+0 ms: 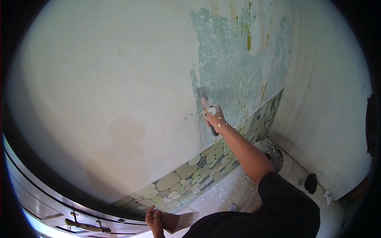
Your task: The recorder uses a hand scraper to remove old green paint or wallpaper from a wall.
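My right hand (pixel 215 117) grips the dark handle of a paint scraper (pixel 202 92), with flakes of paint stuck on the hand and forearm. The blade lies against the wall at the left border of a scraped green patch (pixel 232 68). To the left of that border the off-white paint (pixel 143 83) still covers the wall, with a few blistered spots. Low in the view, my left hand (pixel 154 221) holds a folded brown sheet (pixel 171 221), apparently sandpaper, whose paler side bears writing.
A pebble-tile band (pixel 190 175) runs along the wall's base. Paint flakes litter the tiled floor (pixel 232 190). A grey round object (pixel 272 154), perhaps a stool, stands in the corner. Near the right wall lie a black item (pixel 311 183) and crumpled paper (pixel 327 196). A door handle (pixel 87 227) is lower left.
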### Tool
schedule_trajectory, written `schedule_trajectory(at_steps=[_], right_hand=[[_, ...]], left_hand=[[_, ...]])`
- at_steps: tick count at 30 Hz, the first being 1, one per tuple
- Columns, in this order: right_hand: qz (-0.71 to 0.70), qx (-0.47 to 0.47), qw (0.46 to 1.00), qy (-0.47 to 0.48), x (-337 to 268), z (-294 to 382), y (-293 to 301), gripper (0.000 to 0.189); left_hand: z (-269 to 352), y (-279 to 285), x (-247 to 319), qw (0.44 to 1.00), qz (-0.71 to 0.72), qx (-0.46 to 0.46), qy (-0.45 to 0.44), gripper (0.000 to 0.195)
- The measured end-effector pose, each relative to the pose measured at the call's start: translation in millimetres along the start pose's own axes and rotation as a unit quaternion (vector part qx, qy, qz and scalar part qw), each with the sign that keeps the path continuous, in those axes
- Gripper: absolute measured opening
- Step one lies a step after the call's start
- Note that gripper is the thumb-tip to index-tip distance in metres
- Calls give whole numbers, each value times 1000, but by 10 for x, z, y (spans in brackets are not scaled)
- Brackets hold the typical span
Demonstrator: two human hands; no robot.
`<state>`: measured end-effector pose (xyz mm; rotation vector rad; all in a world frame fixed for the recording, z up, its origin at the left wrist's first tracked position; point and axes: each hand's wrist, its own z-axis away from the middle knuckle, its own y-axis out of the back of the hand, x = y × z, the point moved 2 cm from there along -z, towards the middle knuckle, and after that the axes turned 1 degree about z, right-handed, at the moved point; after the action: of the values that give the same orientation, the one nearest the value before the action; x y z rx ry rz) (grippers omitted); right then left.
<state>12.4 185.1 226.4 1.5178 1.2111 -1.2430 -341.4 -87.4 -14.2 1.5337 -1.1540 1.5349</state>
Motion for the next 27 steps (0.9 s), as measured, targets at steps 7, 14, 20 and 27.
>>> schedule_trajectory(at_steps=[7, 14, 20, 27], right_hand=[[-54, 1, 998, 45, -625, -359, -28, 52], [-71, -45, 996, 20, -260, 51, 165, 49], [-35, -25, 999, -26, -326, -111, 91, 49], [-32, -33, 999, 12, -356, -85, 155, 48]], left_hand=[[-41, -73, 56, 1000, 15, -11, -15, 29], [-11, -25, 46, 1000, 1, -9, -14, 30], [-2, -2, 35, 1000, 27, 6, -5, 30], [-41, -71, 45, 1000, 24, -4, -9, 29]])
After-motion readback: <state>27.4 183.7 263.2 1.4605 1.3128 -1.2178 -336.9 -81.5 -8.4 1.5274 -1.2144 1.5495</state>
